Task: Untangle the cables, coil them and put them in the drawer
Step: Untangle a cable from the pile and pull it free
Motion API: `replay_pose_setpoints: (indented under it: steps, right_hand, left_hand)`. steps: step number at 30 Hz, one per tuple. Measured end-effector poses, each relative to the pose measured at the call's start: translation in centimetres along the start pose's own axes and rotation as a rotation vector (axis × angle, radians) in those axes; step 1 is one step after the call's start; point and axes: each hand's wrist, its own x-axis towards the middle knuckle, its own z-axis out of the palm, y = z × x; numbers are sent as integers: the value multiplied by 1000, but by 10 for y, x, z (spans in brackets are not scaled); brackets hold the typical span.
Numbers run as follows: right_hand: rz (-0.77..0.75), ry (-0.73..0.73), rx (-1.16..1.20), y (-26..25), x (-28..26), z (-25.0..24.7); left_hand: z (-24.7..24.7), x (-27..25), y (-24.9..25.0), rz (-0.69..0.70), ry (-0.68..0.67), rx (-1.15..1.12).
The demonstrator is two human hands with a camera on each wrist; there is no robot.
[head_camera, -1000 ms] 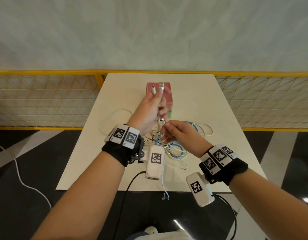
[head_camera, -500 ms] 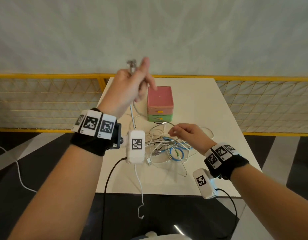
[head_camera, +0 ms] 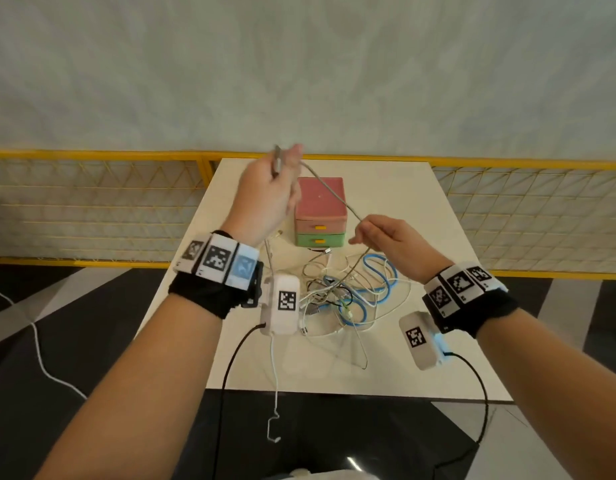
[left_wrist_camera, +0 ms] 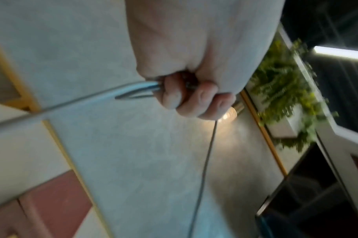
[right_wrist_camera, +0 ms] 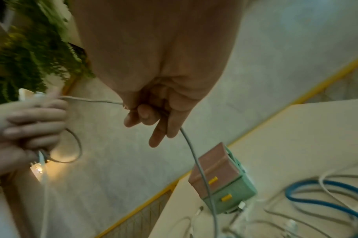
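Fingers of the left hand (head_camera: 265, 195) clench loops of thin grey cable (head_camera: 330, 192), raised above the white table (head_camera: 403, 188); the right hand (head_camera: 386, 240) pinches the same strand, which slants from upper left to lower right, then drops into the tangle of white, black and blue cables (head_camera: 351, 292). Behind stands the small pink-and-green drawer box (head_camera: 320, 216), closed; the knot probably resists further pulling.

Colours on the cream desk (head_camera: 396, 368)

The drawer box (head_camera: 321, 211) is pink above, green below, with yellow handles; a grey cable (head_camera: 329, 188) crosses it; the tangle (head_camera: 348, 296) mixes white, black and bright blue (one green-tipped); the railing (head_camera: 91, 154) is yellow; the wristbands (head_camera: 216, 259) carry black-and-white squares.
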Motion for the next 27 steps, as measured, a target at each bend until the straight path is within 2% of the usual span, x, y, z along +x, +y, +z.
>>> replay_pose_setpoints:
  steps: [3,5,7,9,11,12,13,15,19,21,24,26,27]
  right_hand:
    - [32,-17,61,2,-2,6]
    - [7,-2,33,-5,-2,3]
    - [-14,-4,-47,-12,-1,-2]
    - [-41,-26,-138,-19,-1,-3]
    - [-82,-26,-183,-27,0,-2]
    - [-114,-11,-189,-31,1,-3]
    - [-155,9,-198,-35,3,-4]
    - [-198,31,-198,-35,7,-7]
    - [-89,-43,29,-7,10,-1]
    - [-6,-93,150,0,7,7]
    - [29,-94,160,-2,7,9]
    - [7,-84,18,-7,10,6]
    - [-10,-82,-57,-11,11,5]
  left_hand:
    - [-6,9,0,-17,163,-136]
    - [-6,9,-3,9,224,-62]
    - [-5,4,-5,103,209,12]
    - [2,-2,-3,133,19,101]
    - [15,-8,-2,79,-270,256]
    - [21,-11,-3,37,-380,326]
    - [25,-13,-6,3,-434,368]
    - [29,-13,-11,-22,-365,371]
    - [12,2,-3,44,84,117]
    - [-1,12,0,46,196,46]
    - [-5,11,-5,20,153,162]
    - [0,3,-5,70,71,260]
    - [5,-2,-4,89,-12,297]
